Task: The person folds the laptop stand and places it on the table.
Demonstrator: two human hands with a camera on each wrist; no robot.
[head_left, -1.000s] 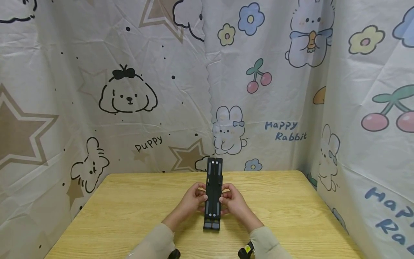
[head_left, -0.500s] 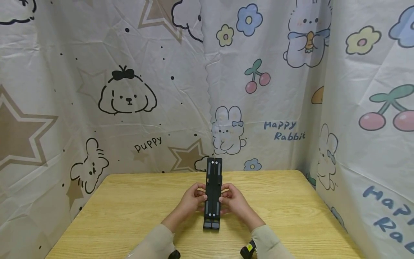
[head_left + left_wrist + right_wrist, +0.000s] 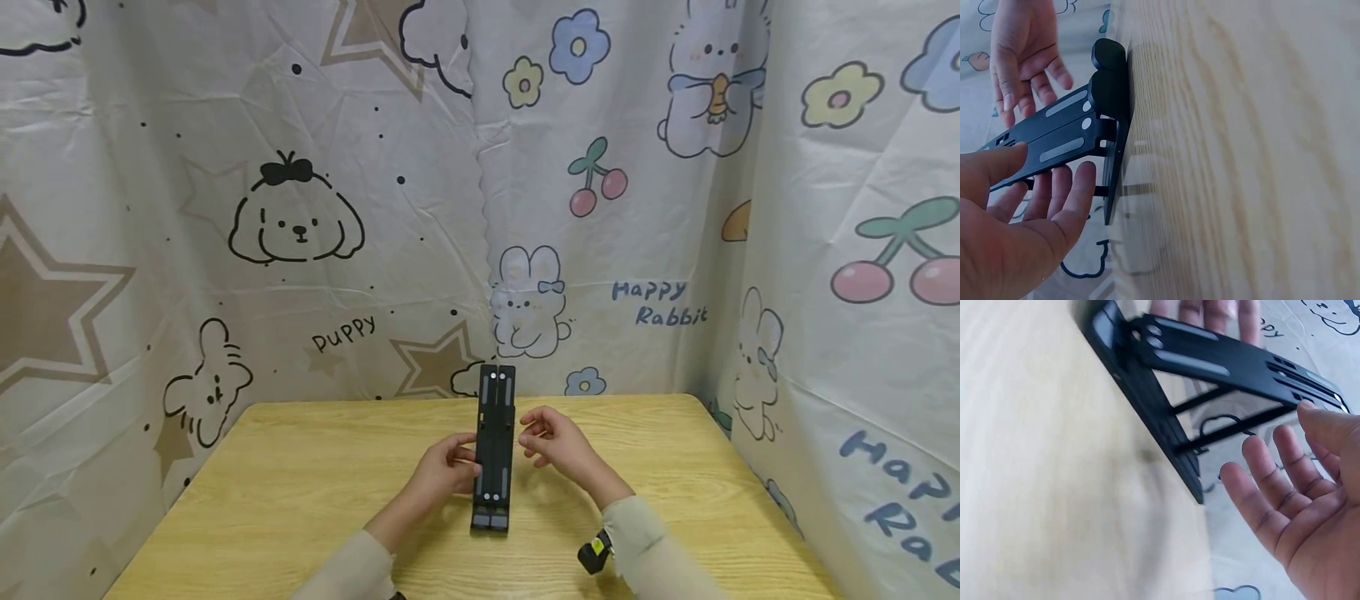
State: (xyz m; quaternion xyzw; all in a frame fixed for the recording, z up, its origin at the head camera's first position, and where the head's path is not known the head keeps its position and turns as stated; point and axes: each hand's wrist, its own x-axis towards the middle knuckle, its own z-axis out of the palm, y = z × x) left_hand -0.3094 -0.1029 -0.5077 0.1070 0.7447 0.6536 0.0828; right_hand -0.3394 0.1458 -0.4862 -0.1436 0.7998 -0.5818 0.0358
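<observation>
A black folding laptop stand (image 3: 495, 454) stands on the table, its two halves side by side in a narrow strip and its top sloping up over a flat base. Grey pads and white dots mark the upper face. My left hand (image 3: 446, 468) holds its left edge, the thumb on the upper face and the fingers partly hidden beneath. To the right, a small gap away in the head view, is my right hand (image 3: 558, 446) with loosely bent fingers and nothing in them. In the right wrist view, struts (image 3: 1235, 428) join the sloping top to the base.
The wood-grain table (image 3: 315, 467) runs back to a patterned curtain (image 3: 420, 250), which also hangs along both sides. A small black device with a yellow mark (image 3: 595, 552) sits at my right wrist.
My right hand has let go of the stand's right edge and moved right and slightly up, away from it. My left hand has slid slightly down the left edge. The stand stays in place.
</observation>
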